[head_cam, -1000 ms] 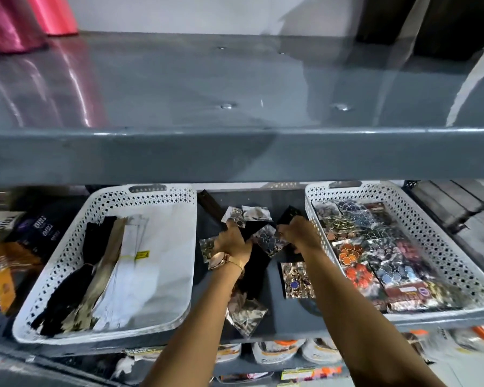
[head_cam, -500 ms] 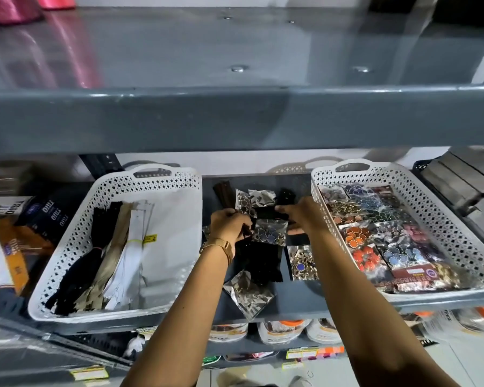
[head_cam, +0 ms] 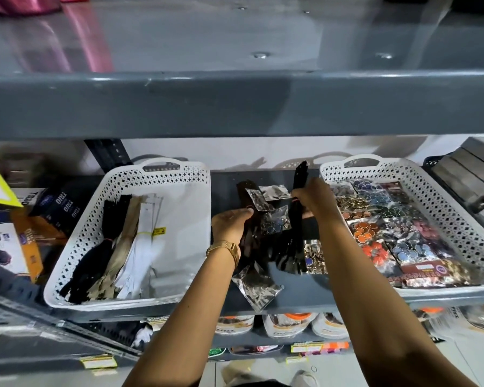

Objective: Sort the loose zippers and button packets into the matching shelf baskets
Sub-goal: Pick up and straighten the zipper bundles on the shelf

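Both hands work the loose pile on the shelf point(head_cam: 299, 291) between two white baskets.

Left basket point(head_cam: 162, 174) holds black, tan and white zippers point(head_cam: 123, 241). Left hand point(head_cam: 229, 223), forearm reaching up from below, curls closed on dark zippers point(head_cam: 249, 236) amid button packets point(head_cam: 274, 222). Right hand point(head_cam: 312, 198), arm extended, grips a black zipper bundle point(head_cam: 298, 219), raised upright. Right basket point(head_cam: 442, 202) holds coloured button packs point(head_cam: 375, 236).

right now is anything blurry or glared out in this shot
Head view: the upper shelf shows glare and pink reflections; the black zipper bundle in the right hand smears at its lower end; frame corners are soft and the shelf edges bow from the wide lens; both baskets read clearly.
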Motion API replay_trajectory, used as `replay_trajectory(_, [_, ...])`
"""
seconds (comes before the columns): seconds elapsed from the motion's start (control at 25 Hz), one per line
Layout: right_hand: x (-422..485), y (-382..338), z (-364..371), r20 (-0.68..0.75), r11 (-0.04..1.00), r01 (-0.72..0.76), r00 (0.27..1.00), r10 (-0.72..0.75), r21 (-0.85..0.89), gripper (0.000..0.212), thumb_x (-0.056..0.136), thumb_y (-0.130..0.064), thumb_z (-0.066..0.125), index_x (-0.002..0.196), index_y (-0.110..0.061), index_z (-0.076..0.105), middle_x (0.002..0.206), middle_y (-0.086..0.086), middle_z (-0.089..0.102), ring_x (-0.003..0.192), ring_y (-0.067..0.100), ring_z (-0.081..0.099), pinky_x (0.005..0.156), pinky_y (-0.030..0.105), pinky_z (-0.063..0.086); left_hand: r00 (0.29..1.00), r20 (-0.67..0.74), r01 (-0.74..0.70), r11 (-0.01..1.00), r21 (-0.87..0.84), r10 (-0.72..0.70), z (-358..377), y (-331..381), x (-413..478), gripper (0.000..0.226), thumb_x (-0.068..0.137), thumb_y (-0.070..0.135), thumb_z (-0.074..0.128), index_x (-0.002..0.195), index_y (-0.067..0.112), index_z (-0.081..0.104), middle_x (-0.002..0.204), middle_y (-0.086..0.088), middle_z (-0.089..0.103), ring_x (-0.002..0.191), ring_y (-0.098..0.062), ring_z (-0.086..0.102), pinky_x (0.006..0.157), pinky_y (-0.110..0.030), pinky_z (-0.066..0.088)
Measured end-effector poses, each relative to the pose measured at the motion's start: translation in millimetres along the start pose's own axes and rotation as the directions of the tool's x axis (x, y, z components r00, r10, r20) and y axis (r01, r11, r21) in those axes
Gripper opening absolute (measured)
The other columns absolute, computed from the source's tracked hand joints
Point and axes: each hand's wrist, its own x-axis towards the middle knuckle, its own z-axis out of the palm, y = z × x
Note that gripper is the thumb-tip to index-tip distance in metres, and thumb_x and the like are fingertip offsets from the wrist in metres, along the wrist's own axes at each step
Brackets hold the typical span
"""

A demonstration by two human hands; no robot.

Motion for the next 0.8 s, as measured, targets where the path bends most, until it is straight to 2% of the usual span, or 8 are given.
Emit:
replay_trajectory(0.08, [-3.2, -9.2, -8.3, -0.092, 0.998, 0.045, 0.995, -0.049, -0.049, 0.033, 0.083, -0.019, 0.061, 0.11, -0.001, 0.061, 0.103, 0.018, 0.068, 0.099, 0.033, 0.065, 0.07, 0.029, 0.042, 1.0, -0.026, -0.003, 1.0, 0.024, 0.003, 1.3, -0.6, 1.2, 0.013, 0.07, 0.002, 0.076, 0.081, 0.006, 0.07, 0.092, -0.017, 0.07, 0.085, -0.027, 0.066, 0.08, -0.035, 0.056])
replay_trajectory(0.2, [-2.5, -18.7, -17.1, -0.132, 0.99, 0.131, 0.982, -0.137, -0.051, 0.031, 0.081, -0.019, 0.059, 0.108, -0.004, 0.056, 0.1, 0.017, 0.065, 0.099, 0.035, 0.063, 0.07, 0.031, 0.039, 0.994, 0.001, 0.113, 0.993, 0.021, -0.113, 3.0, 4.5, 2.6, 0.022, 0.068, 0.003, 0.071, 0.088, -0.003, 0.065, 0.107, -0.027, 0.067, 0.1, -0.041, 0.065, 0.092, -0.052, 0.053])
replay_trajectory(0.32, [1.4, -22.5, -25.5, -0.125, 0.977, 0.213, 0.969, -0.212, -0.006, 0.024, 0.084, -0.022, 0.06, 0.102, -0.006, 0.054, 0.098, 0.015, 0.063, 0.091, 0.033, 0.062, 0.07, 0.032, 0.04, 0.959, 0.127, 0.259, 0.965, -0.03, -0.253, 0.3, 15.9, 4.1, 0.034, 0.072, 0.003, 0.06, 0.105, -0.005, 0.058, 0.122, -0.024, 0.059, 0.108, -0.038, 0.059, 0.101, -0.049, 0.047])
replay_trajectory(0.4, [1.7, -22.3, -32.3, -0.043, 0.952, 0.23, 0.973, -0.226, 0.203, 0.015, 0.086, -0.024, 0.064, 0.087, -0.013, 0.053, 0.083, 0.007, 0.059, 0.072, 0.024, 0.061, 0.064, 0.029, 0.045, 0.916, 0.221, 0.364, 0.925, -0.112, -0.334, -1.5, 27.1, -1.2, 0.025, 0.079, 0.0, 0.052, 0.104, 0.001, 0.056, 0.114, -0.017, 0.058, 0.104, -0.032, 0.057, 0.103, -0.044, 0.045])
replay_trajectory(0.48, [-3.2, -19.8, -40.2, 0.057, 0.883, 0.16, 0.977, -0.206, 0.442, 0.02, 0.088, -0.025, 0.065, 0.078, -0.018, 0.049, 0.071, 0.002, 0.057, 0.049, 0.01, 0.06, 0.046, 0.019, 0.047, 0.889, 0.29, 0.411, 0.896, -0.165, -0.355, -3.6, 33.5, -1.5, 0.019, 0.083, 0.001, 0.046, 0.098, 0.004, 0.056, 0.102, -0.014, 0.057, 0.101, -0.032, 0.056, 0.104, -0.045, 0.043])
replay_trajectory(0.6, [-12.4, -15.5, -53.8, 0.127, 0.822, 0.08, 0.975, -0.183, 0.564, 0.022, 0.088, -0.025, 0.066, 0.096, -0.011, 0.051, 0.072, 0.002, 0.062, 0.037, 0.003, 0.06, 0.037, 0.016, 0.048, 0.885, 0.329, 0.403, 0.895, -0.193, -0.328, -4.6, 36.7, -4.8, 0.011, 0.084, 0.01, 0.047, 0.08, 0.009, 0.057, 0.085, -0.01, 0.057, 0.084, -0.027, 0.057, 0.102, -0.041, 0.044])
replay_trajectory(0.68, [-18.2, -14.6, -58.4, 0.153, 0.81, 0.043, 0.975, -0.162, 0.585, 0.027, 0.088, -0.026, 0.067, 0.105, -0.012, 0.052, 0.076, 0.002, 0.064, 0.047, 0.01, 0.063, 0.042, 0.02, 0.052, 0.914, 0.3, 0.328, 0.933, -0.149, -0.273, -1.7, 36.3, -7.6, 0.018, 0.086, 0.027, 0.053, 0.089, 0.012, 0.062, 0.086, -0.006, 0.059, 0.081, -0.024, 0.056, 0.088, -0.034, 0.046])
replay_trajectory(0.8, [-27.7, -12.2, -62.8, 0.25, 0.767, -0.032, 0.953, -0.169, 0.641, 0.027, 0.086, -0.028, 0.068, 0.107, -0.014, 0.059, 0.084, 0.002, 0.068, 0.064, 0.015, 0.064, 0.054, 0.024, 0.053, 0.985, 0.17, 0.02, 1.0, 0.014, -0.022, 3.5, 41.3, -15.7, 0.027, 0.088, 0.043, 0.056, 0.095, 0.018, 0.064, 0.075, 0.002, 0.058, 0.075, -0.016, 0.053, 0.062, -0.024, 0.038])
